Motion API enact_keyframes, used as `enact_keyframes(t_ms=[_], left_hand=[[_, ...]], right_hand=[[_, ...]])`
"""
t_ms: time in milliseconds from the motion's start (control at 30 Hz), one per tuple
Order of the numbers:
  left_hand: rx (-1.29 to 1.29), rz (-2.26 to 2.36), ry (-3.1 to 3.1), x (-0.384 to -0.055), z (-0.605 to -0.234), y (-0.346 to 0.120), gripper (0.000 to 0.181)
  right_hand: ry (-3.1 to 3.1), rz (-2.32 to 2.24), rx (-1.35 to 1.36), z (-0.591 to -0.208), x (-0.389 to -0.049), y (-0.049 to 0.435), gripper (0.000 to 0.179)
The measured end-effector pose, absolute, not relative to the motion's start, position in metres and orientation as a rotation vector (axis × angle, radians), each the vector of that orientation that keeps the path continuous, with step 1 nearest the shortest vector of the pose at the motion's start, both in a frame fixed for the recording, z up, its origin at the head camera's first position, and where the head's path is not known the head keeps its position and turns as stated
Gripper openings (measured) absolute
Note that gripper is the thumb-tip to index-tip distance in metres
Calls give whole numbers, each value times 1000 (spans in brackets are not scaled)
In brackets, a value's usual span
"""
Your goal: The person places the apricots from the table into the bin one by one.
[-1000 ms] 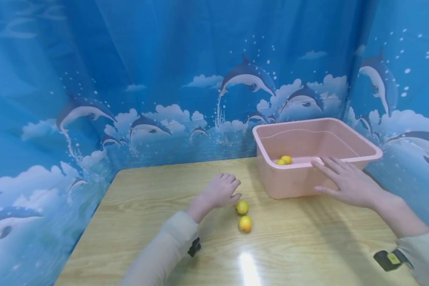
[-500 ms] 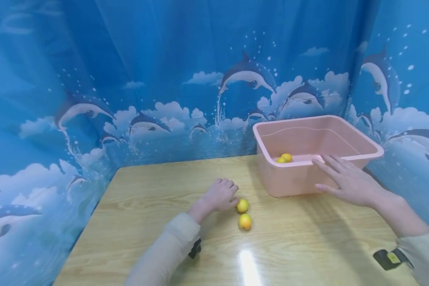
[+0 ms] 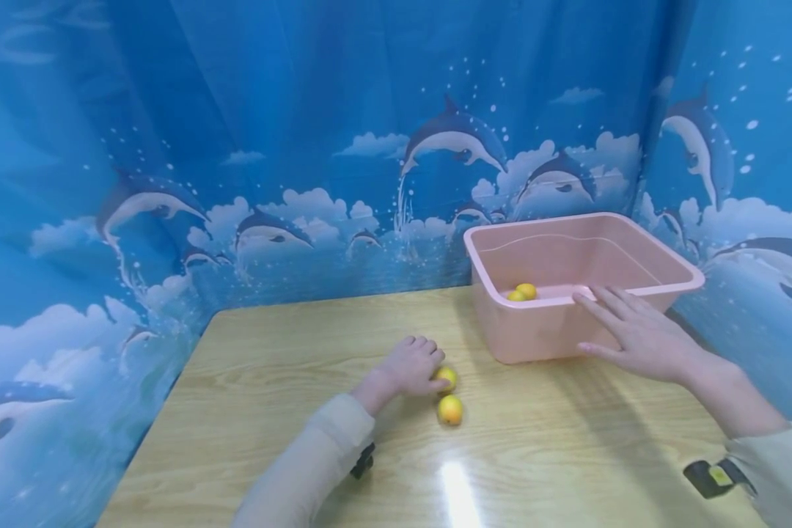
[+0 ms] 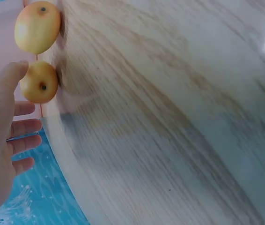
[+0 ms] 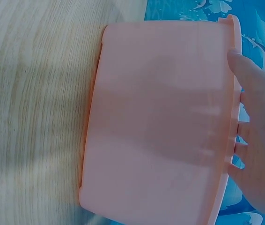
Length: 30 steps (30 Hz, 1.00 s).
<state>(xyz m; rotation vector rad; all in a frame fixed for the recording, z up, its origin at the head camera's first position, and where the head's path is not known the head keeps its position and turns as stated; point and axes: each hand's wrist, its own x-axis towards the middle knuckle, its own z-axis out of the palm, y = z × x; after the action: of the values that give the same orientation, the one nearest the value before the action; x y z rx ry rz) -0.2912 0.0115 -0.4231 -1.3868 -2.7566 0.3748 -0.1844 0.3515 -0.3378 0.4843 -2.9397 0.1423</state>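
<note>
Two small yellow-orange fruits lie on the table, one behind the other. My left hand (image 3: 412,367) is at the farther fruit (image 4: 39,82), its thumb overlapping that fruit's edge and its other fingers reaching past the far side, not closed round it. Nearer to me, the second fruit (image 3: 450,410) lies apart from the hand. At the right, my right hand (image 3: 647,334) is held with fingers extended at the near rim of a pink plastic tub (image 5: 160,117). Inside the tub, two more yellow fruits (image 3: 526,292) show at the left.
The tub stands on the back right of a light wood-grain table (image 3: 270,381). Blue curtains (image 3: 290,110) printed with dolphins hang behind and at both sides. A bright reflection shows on the table's front part.
My left hand has moved slightly right, and its thumb now overlaps the farther fruit. The right hand stays at the tub's rim.
</note>
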Motion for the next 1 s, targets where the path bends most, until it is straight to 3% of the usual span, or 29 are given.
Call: enact_keyframes(t_ms=[467,1000], left_hand=[[-1395,388,-2738,-293,-429,18,47],[-1380,201,-2614,-295,-404,8,38]], right_hand=[[-2923,119,493,-340,-185,353,81],[-2941,116,481,-337,-185,351,83]])
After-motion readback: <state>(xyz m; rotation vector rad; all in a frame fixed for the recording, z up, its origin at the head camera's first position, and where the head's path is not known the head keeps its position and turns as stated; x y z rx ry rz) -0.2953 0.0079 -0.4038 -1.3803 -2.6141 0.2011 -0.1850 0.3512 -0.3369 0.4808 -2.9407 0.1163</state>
